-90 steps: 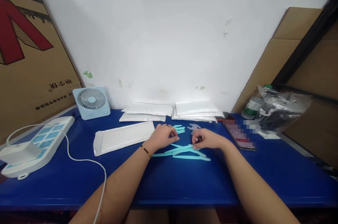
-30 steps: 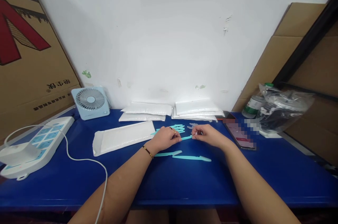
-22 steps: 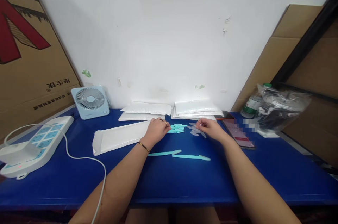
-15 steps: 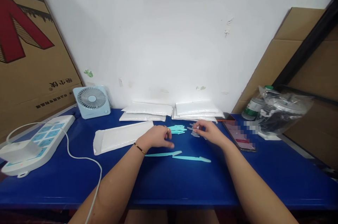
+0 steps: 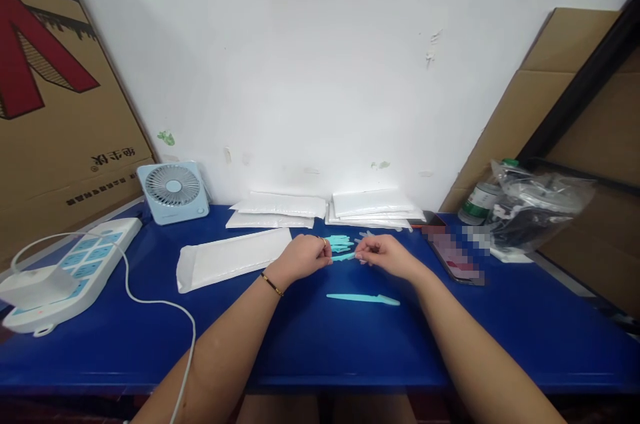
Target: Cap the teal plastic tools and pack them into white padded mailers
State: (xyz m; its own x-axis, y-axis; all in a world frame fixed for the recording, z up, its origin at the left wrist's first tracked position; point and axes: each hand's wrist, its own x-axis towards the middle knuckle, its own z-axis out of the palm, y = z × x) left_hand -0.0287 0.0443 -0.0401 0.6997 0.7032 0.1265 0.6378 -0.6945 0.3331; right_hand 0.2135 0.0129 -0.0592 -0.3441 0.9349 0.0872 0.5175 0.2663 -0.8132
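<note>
My left hand (image 5: 305, 257) pinches a teal eyebrow razor (image 5: 343, 256) by its handle, raised over the table with its blade end pointing right. My right hand (image 5: 383, 255) is closed at that blade end, fingertips on a small translucent blade cap that they mostly hide. Just behind the held razor lies a pile of teal razors (image 5: 337, 243), partly covered by my left hand. Loose translucent blade caps (image 5: 364, 235) lie behind my right fingers. Another teal razor (image 5: 363, 298) lies alone in front of both hands, its blade end to the right.
A white padded envelope (image 5: 233, 257) lies left of my hands. Two stacks of similar envelopes (image 5: 280, 204) stand against the wall. A phone (image 5: 453, 257), a bagged item (image 5: 535, 211) and a bottle (image 5: 481, 203) are right. A fan (image 5: 174, 192) and power strip (image 5: 107, 261) with cable are left.
My left hand has picked up one of the two front razors and moved it back. My right hand has come left and forward from the blade caps to the razor's blade end.
</note>
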